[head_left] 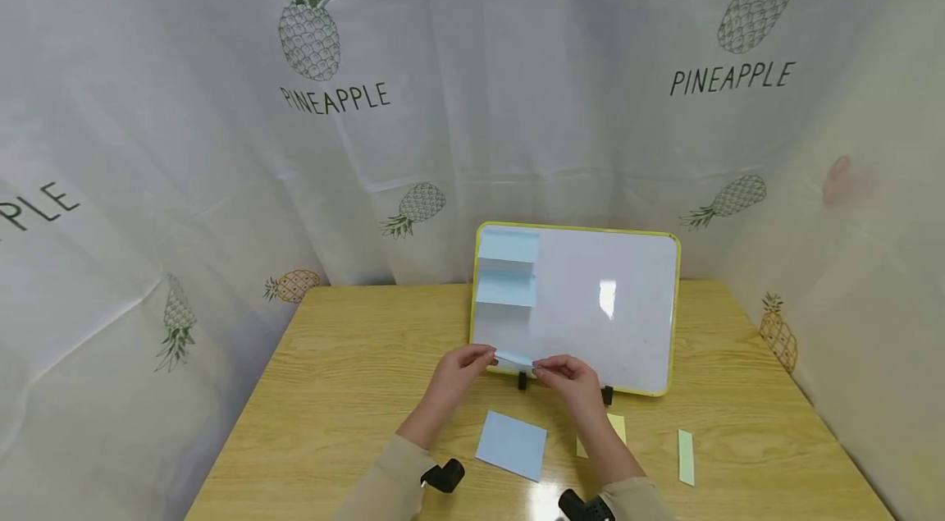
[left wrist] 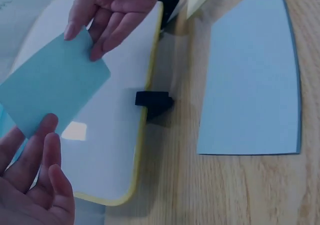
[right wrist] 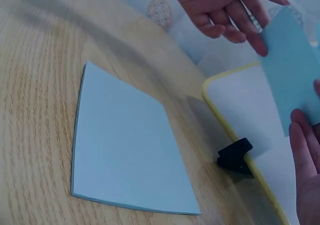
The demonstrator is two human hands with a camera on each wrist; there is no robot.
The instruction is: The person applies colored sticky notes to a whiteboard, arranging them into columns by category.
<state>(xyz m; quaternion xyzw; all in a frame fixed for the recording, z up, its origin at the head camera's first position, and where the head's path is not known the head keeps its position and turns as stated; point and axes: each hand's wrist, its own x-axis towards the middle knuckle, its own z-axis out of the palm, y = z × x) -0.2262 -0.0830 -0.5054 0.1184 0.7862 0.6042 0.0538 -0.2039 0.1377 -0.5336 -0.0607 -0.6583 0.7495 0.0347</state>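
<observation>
Both hands hold a light-blue sticky note [head_left: 514,358] in front of the lower left of a whiteboard [head_left: 576,299]. The left hand [head_left: 456,380] pinches its left end; the right hand [head_left: 574,386] pinches its right end. In the left wrist view the note [left wrist: 55,82] is tilted, its flat face showing between the hands. Whether it touches the board cannot be told. Two more blue notes, an upper one [head_left: 509,246] and a lower one [head_left: 505,290], stick to the board's left side, their bottom edges lifting. A pad of blue notes [head_left: 511,445] lies on the table below the hands.
The yellow-rimmed board leans back on black stand feet [head_left: 522,381] on the wooden table [head_left: 354,390]. Yellow notes [head_left: 617,427] lie partly under the right forearm, with a pale green strip [head_left: 686,457] farther right. A pineapple-print curtain [head_left: 472,94] hangs behind.
</observation>
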